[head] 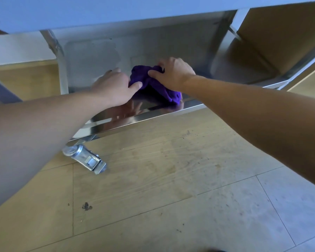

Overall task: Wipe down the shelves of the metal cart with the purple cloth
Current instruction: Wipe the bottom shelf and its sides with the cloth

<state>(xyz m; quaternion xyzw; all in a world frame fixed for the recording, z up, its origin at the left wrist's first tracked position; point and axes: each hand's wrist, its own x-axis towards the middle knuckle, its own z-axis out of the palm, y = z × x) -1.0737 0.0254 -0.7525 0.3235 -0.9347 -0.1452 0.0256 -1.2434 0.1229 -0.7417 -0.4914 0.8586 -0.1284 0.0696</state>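
Right grip [173, 73] is curled down onto the cloth [157, 90], thumb on its near side and fingers over its far top, so it has a bunch of the fabric in hand. Left grip [115, 86] sits at 9 o'clock of the cloth. Its fingers reach forward fairly straight along the shelf [171, 44], with the thumb tip on the cloth's left edge. Whether it pinches a fold or only steadies it, I cannot tell.

From the right grip the cloth spreads toward 7 o'clock in a crumpled heap. Its long axis runs from 10 to 4 o'clock, and its low corner lies just inside the front lip [135, 119] at 5 o'clock. It rests on the bottom shelf, near the front and a little left of middle.

Most of the bare steel lies at 12 to 2 o'clock of the cloth, deep under the upper shelf [116, 11], with a duller patch at 11 o'clock. Judging by that, the next stroke is a push away and to the right. The right grip is on top of the cloth and nearer that ground, so it looks the one to lead. The leg [61, 70] at 9 o'clock bounds the left side.
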